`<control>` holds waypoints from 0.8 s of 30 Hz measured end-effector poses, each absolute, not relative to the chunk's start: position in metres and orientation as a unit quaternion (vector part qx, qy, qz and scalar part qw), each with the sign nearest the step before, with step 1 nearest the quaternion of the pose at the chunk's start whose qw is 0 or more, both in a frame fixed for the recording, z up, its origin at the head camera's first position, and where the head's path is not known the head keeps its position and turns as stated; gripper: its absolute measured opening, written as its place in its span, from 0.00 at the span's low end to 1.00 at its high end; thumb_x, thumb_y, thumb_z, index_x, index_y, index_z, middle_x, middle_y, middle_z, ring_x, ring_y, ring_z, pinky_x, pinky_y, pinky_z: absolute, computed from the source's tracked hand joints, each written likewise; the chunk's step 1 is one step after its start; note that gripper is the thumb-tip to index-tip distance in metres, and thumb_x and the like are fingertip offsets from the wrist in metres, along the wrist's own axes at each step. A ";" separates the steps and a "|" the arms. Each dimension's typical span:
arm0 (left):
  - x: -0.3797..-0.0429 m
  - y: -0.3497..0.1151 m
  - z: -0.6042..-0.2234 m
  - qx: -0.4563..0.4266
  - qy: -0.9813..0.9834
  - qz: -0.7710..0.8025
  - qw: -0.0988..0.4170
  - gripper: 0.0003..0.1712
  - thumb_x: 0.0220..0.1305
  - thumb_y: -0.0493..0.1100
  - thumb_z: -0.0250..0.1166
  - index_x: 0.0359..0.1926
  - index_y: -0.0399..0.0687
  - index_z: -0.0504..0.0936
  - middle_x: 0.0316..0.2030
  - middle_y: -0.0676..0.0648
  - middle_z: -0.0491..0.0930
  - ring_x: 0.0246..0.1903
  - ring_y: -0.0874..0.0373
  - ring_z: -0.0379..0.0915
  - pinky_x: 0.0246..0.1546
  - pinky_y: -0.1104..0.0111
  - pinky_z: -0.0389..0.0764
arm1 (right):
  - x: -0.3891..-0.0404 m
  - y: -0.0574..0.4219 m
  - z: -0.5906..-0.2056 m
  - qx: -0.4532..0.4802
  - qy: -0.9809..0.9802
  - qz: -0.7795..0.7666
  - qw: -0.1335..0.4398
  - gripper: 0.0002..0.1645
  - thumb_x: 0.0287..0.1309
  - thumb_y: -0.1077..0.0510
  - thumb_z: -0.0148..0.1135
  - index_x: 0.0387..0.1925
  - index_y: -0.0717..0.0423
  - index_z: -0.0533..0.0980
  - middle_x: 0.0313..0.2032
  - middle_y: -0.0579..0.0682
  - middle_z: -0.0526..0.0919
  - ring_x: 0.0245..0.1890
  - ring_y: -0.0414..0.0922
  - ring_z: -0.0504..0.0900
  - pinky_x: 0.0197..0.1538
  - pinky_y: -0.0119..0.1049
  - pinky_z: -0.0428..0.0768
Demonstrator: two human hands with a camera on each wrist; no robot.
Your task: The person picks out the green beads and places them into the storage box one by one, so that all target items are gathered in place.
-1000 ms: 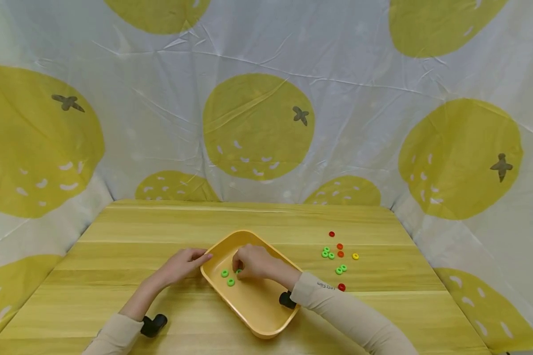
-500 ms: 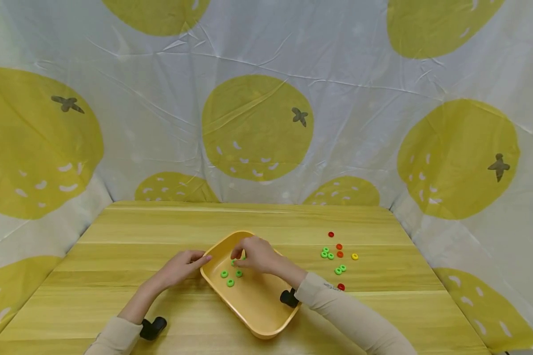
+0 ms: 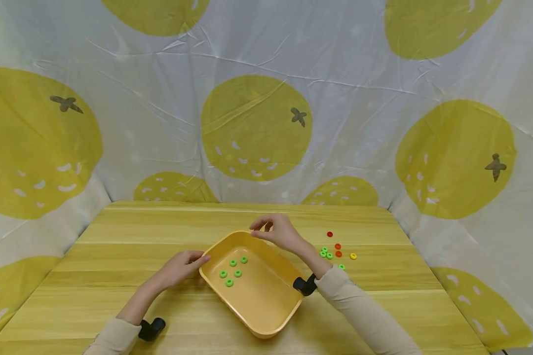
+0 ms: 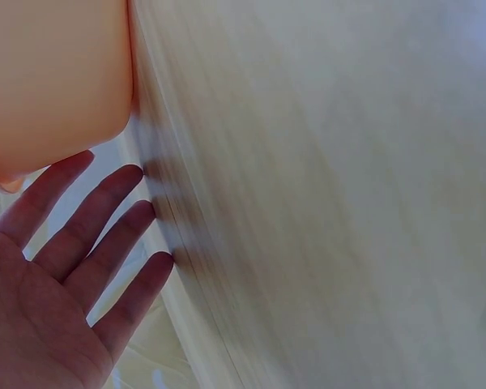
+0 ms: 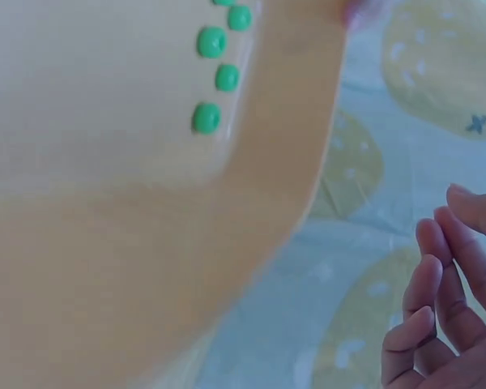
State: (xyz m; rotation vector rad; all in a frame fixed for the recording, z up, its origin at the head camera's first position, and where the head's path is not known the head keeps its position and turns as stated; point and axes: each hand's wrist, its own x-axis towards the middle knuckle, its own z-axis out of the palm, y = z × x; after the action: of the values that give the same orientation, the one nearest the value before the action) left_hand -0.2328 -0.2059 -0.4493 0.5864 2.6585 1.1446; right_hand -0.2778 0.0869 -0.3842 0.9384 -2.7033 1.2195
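An orange-yellow plastic tray (image 3: 266, 301) lies at an angle on the table, with several small green rings (image 3: 237, 273) on its floor near the far left end. My left hand (image 3: 181, 268) holds the tray's left corner, thumb over the rim; in the left wrist view its other fingers (image 4: 113, 247) spread out straight below the outer wall. My right hand (image 3: 279, 233) is raised over the far rim, fingers loosely bent. Nothing shows between its thumb and fingertips in the right wrist view, where the green rings (image 5: 211, 41) appear inside the tray.
Right of the tray, more green rings (image 3: 323, 254) lie on the wooden table (image 3: 160, 224) with orange rings (image 3: 338, 246), a red ring (image 3: 330, 234) and a yellow ring (image 3: 353, 256). My right sleeve (image 3: 360, 310) hides part of this area. A fruit-patterned curtain (image 3: 355, 123) hangs behind the table.
My right hand has let go of green rings in the tray, then lifted up and right to the far rim. The rings it covered now show. My left hand stays at the corner.
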 end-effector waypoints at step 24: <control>-0.233 -0.206 -0.449 0.193 0.899 0.382 0.097 0.22 0.71 0.56 0.48 0.42 0.48 0.82 0.31 0.53 0.83 0.29 0.60 0.70 0.30 0.71 0.68 | -0.273 0.207 -0.383 0.150 -0.892 0.425 0.033 0.14 0.57 0.52 0.65 0.41 0.55 0.83 0.45 0.56 0.84 0.37 0.47 0.78 0.37 0.33 0.76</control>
State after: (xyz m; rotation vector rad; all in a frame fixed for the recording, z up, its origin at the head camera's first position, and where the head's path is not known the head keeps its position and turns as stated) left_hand -0.2331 -0.2061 -0.4487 0.5725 2.6615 1.1316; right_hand -0.2731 0.2071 -0.3827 0.4609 -2.7454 1.3076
